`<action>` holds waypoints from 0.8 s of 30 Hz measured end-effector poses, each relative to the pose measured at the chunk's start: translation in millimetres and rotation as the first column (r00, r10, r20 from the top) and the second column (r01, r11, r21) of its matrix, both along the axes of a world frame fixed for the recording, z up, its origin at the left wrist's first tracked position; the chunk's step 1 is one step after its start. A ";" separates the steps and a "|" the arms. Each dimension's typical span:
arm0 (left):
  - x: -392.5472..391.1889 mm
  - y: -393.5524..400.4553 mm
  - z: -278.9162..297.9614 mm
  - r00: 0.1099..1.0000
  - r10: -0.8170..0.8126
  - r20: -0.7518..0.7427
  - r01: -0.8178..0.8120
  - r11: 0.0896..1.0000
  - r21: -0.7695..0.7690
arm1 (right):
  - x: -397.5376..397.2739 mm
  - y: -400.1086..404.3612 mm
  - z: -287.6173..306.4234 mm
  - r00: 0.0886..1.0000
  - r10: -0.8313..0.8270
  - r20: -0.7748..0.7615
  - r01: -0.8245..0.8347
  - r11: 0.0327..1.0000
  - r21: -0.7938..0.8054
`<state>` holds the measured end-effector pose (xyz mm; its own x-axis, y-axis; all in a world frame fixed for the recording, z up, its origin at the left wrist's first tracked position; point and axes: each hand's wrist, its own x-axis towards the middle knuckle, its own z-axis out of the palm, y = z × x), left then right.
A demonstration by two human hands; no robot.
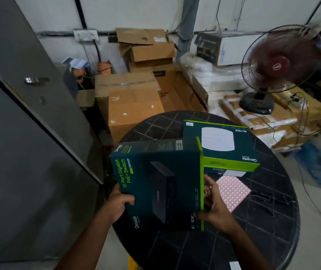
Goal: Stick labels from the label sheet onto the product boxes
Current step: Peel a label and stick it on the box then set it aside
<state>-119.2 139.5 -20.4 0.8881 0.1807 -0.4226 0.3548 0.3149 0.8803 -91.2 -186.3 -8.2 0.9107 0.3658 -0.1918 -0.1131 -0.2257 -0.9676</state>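
A dark teal switch box (159, 184) with green lettering is held tilted above the round black table (253, 221). My left hand (119, 203) grips its left edge, thumb over the top face. My right hand (214, 205) holds its right green edge, fingers curled round the side. Behind it on the table lies a second teal and green box (220, 145) with a small white label at its far left corner, stacked on another box (228, 172). The pink grid label sheet (233, 190) lies flat to the right of my right hand.
Brown cardboard cartons (134, 108) are piled beyond the table. A red pedestal fan (278, 67) spins at the right on wrapped parcels, cables trailing to the floor. A grey metal cabinet (19, 114) fills the left. A small white paper (235, 266) lies at the table's near edge.
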 end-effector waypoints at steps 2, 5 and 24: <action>1.5 -3.6 1.8 1.000 -0.015 -0.018 0.016 0.999 0.042 | 3.4 5.4 21.2 0.987 -0.097 0.125 0.098 0.995 -0.005; 0.8 -7.4 -2.8 0.995 -0.097 -0.019 0.099 0.979 0.177 | 15.6 17.4 75.3 0.885 -0.250 0.394 0.272 0.962 0.001; -5.0 -12.8 -4.5 0.987 -0.049 -0.155 0.087 0.964 0.250 | 42.7 78.7 100.0 0.653 0.351 0.671 0.034 0.871 -0.490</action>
